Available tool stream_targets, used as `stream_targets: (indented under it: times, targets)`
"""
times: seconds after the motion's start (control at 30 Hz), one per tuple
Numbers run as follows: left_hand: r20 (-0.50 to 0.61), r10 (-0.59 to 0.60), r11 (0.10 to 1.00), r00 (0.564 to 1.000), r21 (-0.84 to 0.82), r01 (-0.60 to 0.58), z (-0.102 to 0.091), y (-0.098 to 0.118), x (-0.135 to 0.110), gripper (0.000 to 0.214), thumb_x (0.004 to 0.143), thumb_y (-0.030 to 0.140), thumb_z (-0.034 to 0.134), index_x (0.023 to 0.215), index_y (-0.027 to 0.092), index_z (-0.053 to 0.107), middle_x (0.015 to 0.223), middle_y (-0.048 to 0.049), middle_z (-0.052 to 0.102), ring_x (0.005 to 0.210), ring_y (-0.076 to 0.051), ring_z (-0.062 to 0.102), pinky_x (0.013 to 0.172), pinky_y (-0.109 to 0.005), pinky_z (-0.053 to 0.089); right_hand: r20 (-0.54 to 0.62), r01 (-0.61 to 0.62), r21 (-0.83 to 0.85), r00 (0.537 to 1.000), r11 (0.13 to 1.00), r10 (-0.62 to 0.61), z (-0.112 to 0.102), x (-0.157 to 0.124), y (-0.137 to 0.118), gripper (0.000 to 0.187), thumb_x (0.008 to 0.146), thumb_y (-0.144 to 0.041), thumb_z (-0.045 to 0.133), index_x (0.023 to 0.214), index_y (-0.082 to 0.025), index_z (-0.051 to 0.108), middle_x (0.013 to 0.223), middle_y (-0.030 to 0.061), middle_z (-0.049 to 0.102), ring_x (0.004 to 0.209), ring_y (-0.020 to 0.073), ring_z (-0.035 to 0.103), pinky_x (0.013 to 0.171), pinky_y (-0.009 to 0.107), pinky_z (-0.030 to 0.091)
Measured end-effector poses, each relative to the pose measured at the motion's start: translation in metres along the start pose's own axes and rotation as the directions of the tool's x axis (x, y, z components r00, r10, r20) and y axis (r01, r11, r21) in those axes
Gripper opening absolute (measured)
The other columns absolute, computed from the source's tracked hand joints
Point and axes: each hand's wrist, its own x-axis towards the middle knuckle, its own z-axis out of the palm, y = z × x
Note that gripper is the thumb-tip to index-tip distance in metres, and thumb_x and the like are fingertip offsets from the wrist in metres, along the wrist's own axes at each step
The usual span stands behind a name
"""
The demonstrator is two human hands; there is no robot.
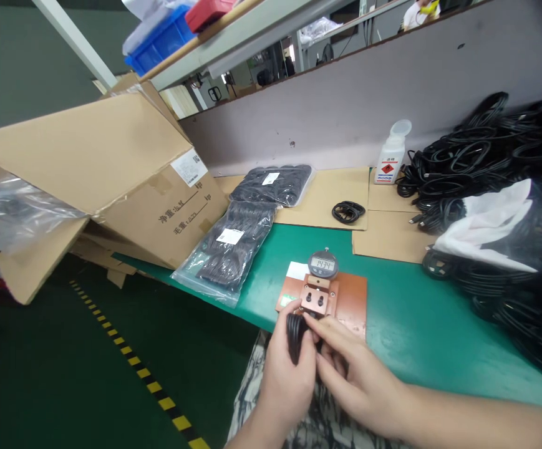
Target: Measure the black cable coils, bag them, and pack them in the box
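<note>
My left hand [285,368] is closed around a coiled black cable [294,337], its loops showing between thumb and fingers. Beside it, my right hand [355,365] has its fingertips pinched together at the coil's right side, by the front of a gauge fixture; whether they hold the cable's end is hidden. The fixture is a copper-coloured metal block [316,298] on an orange-brown base plate [352,305]. A round digital dial gauge [323,264] on top of it shows digits that look like 14.34.
Bagged black cables [233,249] lie left on the green table [396,299], near an open cardboard box [158,212]. One loose coil [348,212] rests on cardboard at the back. A white bottle [391,156] and a large heap of black cables [476,149] stand at the right.
</note>
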Motion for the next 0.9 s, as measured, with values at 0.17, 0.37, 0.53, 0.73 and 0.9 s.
stream_targets:
  times: [0.17, 0.37, 0.53, 0.73, 0.9]
  targets:
    - [0.004, 0.0, 1.0, 1.0, -0.01, 0.0, 0.0, -0.0002, -0.0007, 0.035, 0.095, 0.029, 0.048, 0.129, 0.023, 0.047, 0.133, -0.0077, 0.058, 0.126, -0.022, 0.053, 0.104, -0.033, 0.043, -0.004, -0.001, -0.009, 1.0, 1.0, 0.001, -0.0001, 0.0005, 0.0005, 0.051, 0.095, -0.016, 0.043, 0.144, -0.027, 0.036, 0.101, 0.0058, 0.051, 0.073, 0.0146, 0.055, 0.066, 0.03, 0.05]
    - [0.005, -0.005, 1.0, 1.0, -0.029, 0.006, 0.0002, 0.0025, 0.0011, 0.034, 0.094, 0.028, 0.048, 0.128, 0.021, 0.048, 0.132, -0.0096, 0.059, 0.125, -0.023, 0.053, 0.103, -0.035, 0.043, -0.014, 0.012, -0.013, 1.0, 1.0, -0.012, 0.0002, 0.0001, -0.0002, 0.048, 0.096, -0.016, 0.043, 0.143, -0.025, 0.039, 0.099, 0.0063, 0.052, 0.072, 0.0146, 0.055, 0.064, 0.03, 0.05]
    - [0.007, 0.003, 1.0, 1.0, -0.026, -0.002, -0.0003, 0.003, 0.001, 0.034, 0.094, 0.027, 0.048, 0.128, 0.022, 0.048, 0.132, -0.0091, 0.059, 0.125, -0.023, 0.053, 0.104, -0.035, 0.043, -0.011, 0.014, -0.012, 1.0, 1.0, -0.014, 0.0, 0.0002, -0.0004, 0.05, 0.095, -0.016, 0.043, 0.144, -0.026, 0.038, 0.1, 0.0065, 0.052, 0.074, 0.0154, 0.056, 0.065, 0.03, 0.051]
    - [0.002, -0.004, 1.0, 1.0, -0.014, 0.004, -0.0003, 0.0017, 0.0003, 0.033, 0.095, 0.028, 0.047, 0.128, 0.023, 0.048, 0.131, -0.0086, 0.059, 0.124, -0.022, 0.054, 0.103, -0.034, 0.044, -0.01, 0.003, -0.014, 1.0, 1.0, -0.003, -0.0005, 0.0019, -0.001, 0.05, 0.096, -0.016, 0.043, 0.144, -0.027, 0.037, 0.1, 0.0063, 0.052, 0.073, 0.0151, 0.055, 0.065, 0.03, 0.05]
    - [0.01, 0.0, 1.0, 1.0, -0.029, 0.0, 0.0003, 0.0017, 0.0014, 0.035, 0.095, 0.028, 0.048, 0.129, 0.023, 0.048, 0.131, -0.0093, 0.059, 0.124, -0.024, 0.054, 0.102, -0.036, 0.045, -0.009, 0.011, -0.01, 1.0, 1.0, -0.011, -0.0001, 0.002, -0.0011, 0.05, 0.096, -0.016, 0.043, 0.144, -0.027, 0.037, 0.1, 0.006, 0.052, 0.071, 0.0142, 0.054, 0.064, 0.029, 0.05]
